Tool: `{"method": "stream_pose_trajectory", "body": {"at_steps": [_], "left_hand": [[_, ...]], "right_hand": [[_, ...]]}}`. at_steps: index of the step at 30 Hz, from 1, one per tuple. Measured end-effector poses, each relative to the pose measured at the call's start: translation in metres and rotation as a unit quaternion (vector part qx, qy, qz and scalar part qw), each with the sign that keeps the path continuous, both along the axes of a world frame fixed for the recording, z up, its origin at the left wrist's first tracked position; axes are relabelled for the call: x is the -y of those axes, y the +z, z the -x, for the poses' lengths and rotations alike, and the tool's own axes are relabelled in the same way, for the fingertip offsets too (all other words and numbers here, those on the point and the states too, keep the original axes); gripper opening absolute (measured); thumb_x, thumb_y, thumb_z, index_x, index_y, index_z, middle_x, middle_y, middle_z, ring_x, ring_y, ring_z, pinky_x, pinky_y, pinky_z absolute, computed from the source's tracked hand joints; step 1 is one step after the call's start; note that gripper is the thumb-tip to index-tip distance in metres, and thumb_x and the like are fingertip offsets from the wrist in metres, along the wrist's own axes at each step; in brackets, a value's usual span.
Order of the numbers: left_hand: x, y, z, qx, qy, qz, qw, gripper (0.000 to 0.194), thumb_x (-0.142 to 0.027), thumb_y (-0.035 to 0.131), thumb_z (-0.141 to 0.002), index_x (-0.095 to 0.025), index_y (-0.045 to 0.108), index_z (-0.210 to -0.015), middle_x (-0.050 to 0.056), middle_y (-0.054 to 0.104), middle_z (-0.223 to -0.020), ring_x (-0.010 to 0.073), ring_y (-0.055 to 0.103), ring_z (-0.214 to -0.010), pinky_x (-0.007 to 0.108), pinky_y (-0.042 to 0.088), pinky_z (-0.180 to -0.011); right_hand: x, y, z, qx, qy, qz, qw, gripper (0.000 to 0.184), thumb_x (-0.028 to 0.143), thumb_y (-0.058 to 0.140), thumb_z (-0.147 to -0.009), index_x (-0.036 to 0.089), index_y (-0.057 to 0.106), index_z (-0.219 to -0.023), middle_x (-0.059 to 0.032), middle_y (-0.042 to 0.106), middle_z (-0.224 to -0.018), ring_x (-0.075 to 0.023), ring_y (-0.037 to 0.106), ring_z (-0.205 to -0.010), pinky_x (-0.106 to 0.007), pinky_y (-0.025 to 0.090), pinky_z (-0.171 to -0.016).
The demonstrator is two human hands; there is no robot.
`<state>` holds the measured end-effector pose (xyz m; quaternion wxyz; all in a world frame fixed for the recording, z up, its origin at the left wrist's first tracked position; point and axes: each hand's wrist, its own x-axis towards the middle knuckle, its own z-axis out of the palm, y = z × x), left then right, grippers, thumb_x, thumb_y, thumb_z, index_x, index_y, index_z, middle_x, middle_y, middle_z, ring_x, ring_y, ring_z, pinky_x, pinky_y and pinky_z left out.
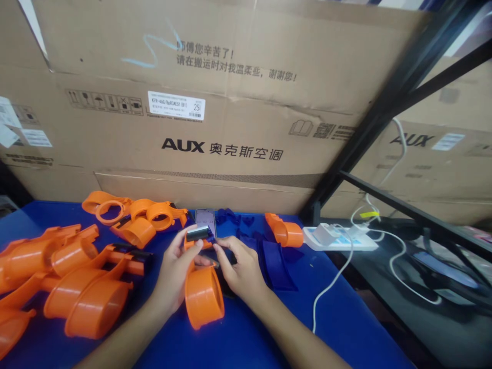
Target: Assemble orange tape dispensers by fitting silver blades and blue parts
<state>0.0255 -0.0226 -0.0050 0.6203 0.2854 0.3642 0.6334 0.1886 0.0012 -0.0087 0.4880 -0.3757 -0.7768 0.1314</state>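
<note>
My left hand (175, 271) is closed round an orange plastic tape dispenser (204, 297), whose wide ring hangs below the fingers. A shiny black roller (198, 233) shows at the dispenser's upper end, beside my left thumb. My right hand (242, 266) pinches a small dark blue plastic piece (211, 235) against the end of that roller. The right fingertips partly hide where the piece and the dispenser meet. Behind my hands lie a phone (205, 217) and several small blue pieces (232, 217) on the blue tabletop (280, 328).
Several orange dispensers (98, 302) are heaped at the left, with more (154, 212) at the back. A single orange dispenser (286, 231) and blue curved plates (275, 264) lie to the right. A white power strip (346, 240) with cables and a black metal frame (361, 118) border the right side; cartons (230, 102) stand behind.
</note>
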Motion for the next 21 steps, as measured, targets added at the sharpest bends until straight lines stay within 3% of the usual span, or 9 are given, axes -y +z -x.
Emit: {"method": "stream_pose_trajectory", "body": {"at_steps": [5, 9, 12, 15, 17, 21], "left_hand": [[-0.001, -0.003, -0.001, -0.001, 0.001, 0.002, 1.000, 0.071, -0.034, 0.087, -0.078, -0.024, 0.054, -0.141, 0.006, 0.075, -0.096, 0.0176, 0.074, -0.064, 0.031, 0.062, -0.065], [-0.002, -0.002, 0.000, 0.014, 0.006, 0.015, 1.000, 0.075, -0.030, 0.088, -0.077, -0.024, 0.054, -0.142, 0.007, 0.076, -0.099, 0.0166, 0.074, -0.063, 0.030, 0.062, -0.065], [-0.002, 0.002, 0.000, 0.025, 0.005, 0.023, 0.999, 0.077, -0.029, 0.089, -0.075, -0.024, 0.053, -0.144, 0.004, 0.075, -0.089, 0.0172, 0.073, -0.062, 0.030, 0.062, -0.064], [0.000, 0.006, 0.000, 0.019, -0.010, 0.031, 0.999, 0.083, -0.030, 0.089, -0.075, -0.025, 0.050, -0.148, 0.002, 0.075, -0.079, 0.0192, 0.074, -0.061, 0.029, 0.061, -0.062], [0.003, 0.007, 0.000, 0.006, -0.028, 0.033, 0.999, 0.086, -0.032, 0.088, -0.075, -0.025, 0.048, -0.150, 0.002, 0.074, -0.071, 0.0201, 0.074, -0.060, 0.029, 0.060, -0.062], [0.007, 0.008, 0.000, -0.003, -0.098, 0.052, 0.994, 0.092, -0.034, 0.087, -0.077, -0.026, 0.040, -0.156, 0.001, 0.072, -0.063, 0.0217, 0.072, -0.054, 0.032, 0.060, -0.061]], "right_hand": [[0.001, 0.001, 0.000, -0.016, 0.021, -0.024, 0.999, 0.010, 0.020, 0.060, -0.100, 0.022, 0.070, -0.100, -0.0086, 0.076, -0.094, -0.0230, 0.073, -0.088, -0.036, 0.059, -0.081], [-0.001, 0.002, -0.001, -0.044, 0.039, 0.000, 0.998, 0.011, 0.021, 0.062, -0.099, 0.023, 0.071, -0.104, -0.0092, 0.077, -0.100, -0.0231, 0.073, -0.093, -0.036, 0.059, -0.084], [-0.002, 0.002, -0.001, -0.060, 0.053, 0.030, 0.996, 0.011, 0.024, 0.062, -0.099, 0.023, 0.072, -0.103, -0.0092, 0.077, -0.102, -0.0240, 0.073, -0.097, -0.039, 0.058, -0.088], [-0.005, 0.003, -0.001, -0.108, 0.046, 0.095, 0.989, 0.013, 0.033, 0.061, -0.100, 0.023, 0.071, -0.101, -0.0086, 0.075, -0.102, -0.0239, 0.071, -0.096, -0.039, 0.057, -0.090], [-0.007, 0.005, -0.002, -0.166, 0.061, 0.156, 0.972, 0.020, 0.039, 0.061, -0.100, 0.024, 0.067, -0.112, -0.0074, 0.074, -0.104, -0.0232, 0.071, -0.098, -0.039, 0.056, -0.091], [-0.011, 0.012, -0.006, -0.202, 0.189, 0.280, 0.919, 0.044, 0.051, 0.058, -0.100, 0.028, 0.055, -0.137, -0.0051, 0.074, -0.106, -0.0231, 0.071, -0.100, -0.042, 0.055, -0.096]]}}
